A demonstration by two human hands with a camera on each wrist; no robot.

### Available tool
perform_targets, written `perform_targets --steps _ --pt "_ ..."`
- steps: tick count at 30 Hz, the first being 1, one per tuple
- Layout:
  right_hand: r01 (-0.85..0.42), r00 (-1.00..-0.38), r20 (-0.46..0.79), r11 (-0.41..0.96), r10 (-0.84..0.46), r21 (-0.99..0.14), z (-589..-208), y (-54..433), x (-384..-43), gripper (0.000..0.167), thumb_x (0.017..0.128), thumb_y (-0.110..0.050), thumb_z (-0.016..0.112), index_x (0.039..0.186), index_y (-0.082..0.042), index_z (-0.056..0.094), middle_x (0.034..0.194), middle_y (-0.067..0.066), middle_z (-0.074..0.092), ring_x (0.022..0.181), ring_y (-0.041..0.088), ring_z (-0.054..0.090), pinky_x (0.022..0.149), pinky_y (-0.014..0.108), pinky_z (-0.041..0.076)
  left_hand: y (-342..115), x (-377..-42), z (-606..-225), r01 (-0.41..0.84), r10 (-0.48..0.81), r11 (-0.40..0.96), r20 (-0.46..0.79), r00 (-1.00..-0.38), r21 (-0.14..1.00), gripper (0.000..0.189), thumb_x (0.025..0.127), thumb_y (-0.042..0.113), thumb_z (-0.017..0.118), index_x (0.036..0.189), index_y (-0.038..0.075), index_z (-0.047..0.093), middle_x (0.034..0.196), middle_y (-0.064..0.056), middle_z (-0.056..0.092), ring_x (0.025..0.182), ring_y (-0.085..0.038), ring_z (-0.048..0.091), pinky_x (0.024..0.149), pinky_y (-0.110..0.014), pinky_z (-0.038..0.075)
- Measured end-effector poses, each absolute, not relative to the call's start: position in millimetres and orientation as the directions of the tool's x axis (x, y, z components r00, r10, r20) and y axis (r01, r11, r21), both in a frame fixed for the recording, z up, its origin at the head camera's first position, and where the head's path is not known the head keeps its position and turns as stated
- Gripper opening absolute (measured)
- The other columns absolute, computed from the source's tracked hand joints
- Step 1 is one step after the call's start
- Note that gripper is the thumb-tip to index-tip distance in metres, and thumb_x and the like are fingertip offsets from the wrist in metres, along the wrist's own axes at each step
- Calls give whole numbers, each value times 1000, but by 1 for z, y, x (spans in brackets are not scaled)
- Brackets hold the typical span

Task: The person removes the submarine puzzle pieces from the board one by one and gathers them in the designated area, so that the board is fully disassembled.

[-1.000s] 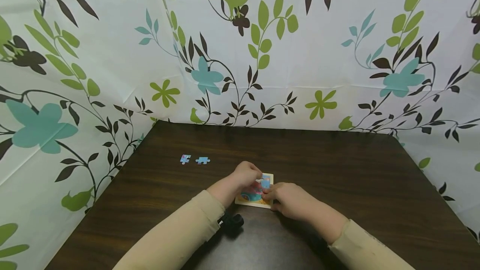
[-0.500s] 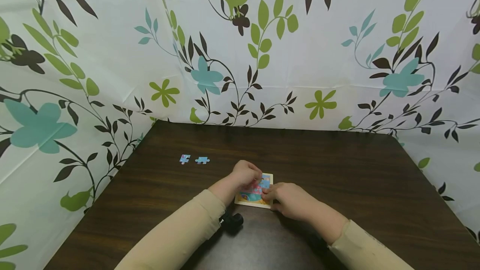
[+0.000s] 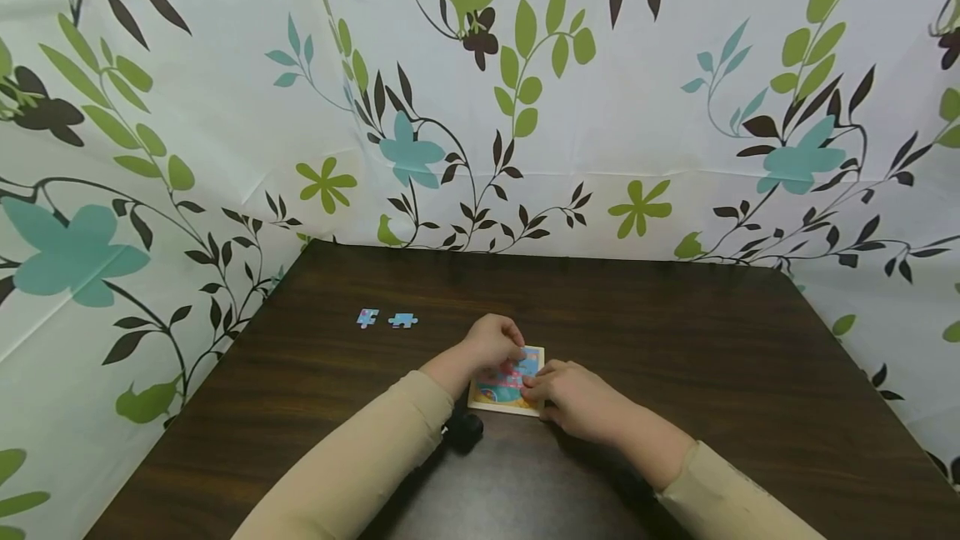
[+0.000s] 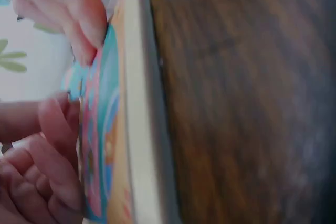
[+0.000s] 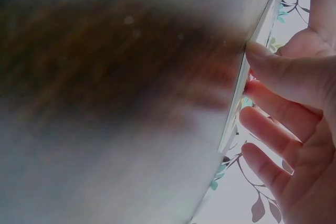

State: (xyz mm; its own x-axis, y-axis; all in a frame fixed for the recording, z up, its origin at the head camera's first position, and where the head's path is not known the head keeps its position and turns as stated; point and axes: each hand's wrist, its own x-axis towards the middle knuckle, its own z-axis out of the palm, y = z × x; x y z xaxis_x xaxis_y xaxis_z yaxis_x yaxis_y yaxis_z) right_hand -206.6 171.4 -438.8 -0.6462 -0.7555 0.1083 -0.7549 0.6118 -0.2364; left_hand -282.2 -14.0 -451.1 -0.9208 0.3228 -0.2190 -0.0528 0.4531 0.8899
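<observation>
A small jigsaw puzzle in a pale wooden tray point(image 3: 504, 410) lies on the dark table, its picture pink, teal and blue. My left hand point(image 3: 491, 343) reaches over the tray's upper left part, thumb and fingertips pinching a light blue puzzle piece point(image 3: 521, 355) low over the picture. Curled fingers of this hand point(image 4: 44, 169) close to the picture fill the lower left of the left wrist view. At the tray's right side my right hand point(image 3: 576, 398) grips the frame, the thumb point(image 5: 262, 59) on its edge and a fingertip on the picture.
Two loose blue puzzle pieces, one point(image 3: 367, 318) beside the other point(image 3: 402, 320), lie on the table point(image 3: 675, 340) to the far left. A black wrist camera point(image 3: 463, 432) sits under my left wrist. Behind the table hangs a leaf-patterned cloth point(image 3: 570, 107).
A pale gap near my left fingertips a second ago now shows blue and pink picture. The left fingers have shifted slightly; the right hand keeps its hold on the tray.
</observation>
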Motion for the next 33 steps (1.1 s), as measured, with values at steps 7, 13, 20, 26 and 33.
perform_targets --steps 7,13,20,26,33 --pt "-753 -651 107 620 -752 -221 -438 170 -206 34 80 -10 81 114 -12 75 121 5 68 113 24 58 93 46 45 -19 -290 -458 -9 394 388 -175 -902 921 8 84 -2 73 88 1 66 69 -8 62 53 -14 53 48 -25 45" --pt "-751 -650 95 620 -754 -226 -437 170 -206 33 80 -8 81 112 -11 75 120 5 68 115 26 58 96 48 44 -16 -292 -456 122 462 531 -166 -871 838 9 84 9 77 92 7 73 84 -1 64 70 -13 56 60 -27 48" --pt "-755 -642 105 604 -759 -254 -437 170 -205 31 80 -4 80 111 -8 76 119 8 68 114 27 59 96 46 46 -12 -290 -452 189 480 592 -154 -864 783 13 82 5 79 84 11 68 75 0 58 65 -13 53 58 -27 44" --pt "-751 -649 98 613 -755 -247 -439 169 -205 32 81 -4 80 112 -5 74 121 9 68 114 25 60 93 41 49 -11 -289 -454 197 473 582 -131 -871 789 13 81 5 80 84 11 69 72 1 57 65 -13 50 56 -26 42" --pt "-745 -658 74 635 -749 -202 -434 167 -202 37 82 -6 79 118 -3 72 123 9 66 115 24 61 91 39 50 -13 -291 -451 214 497 581 -135 -857 785 12 82 6 79 84 11 69 74 0 60 68 -13 52 60 -28 44"
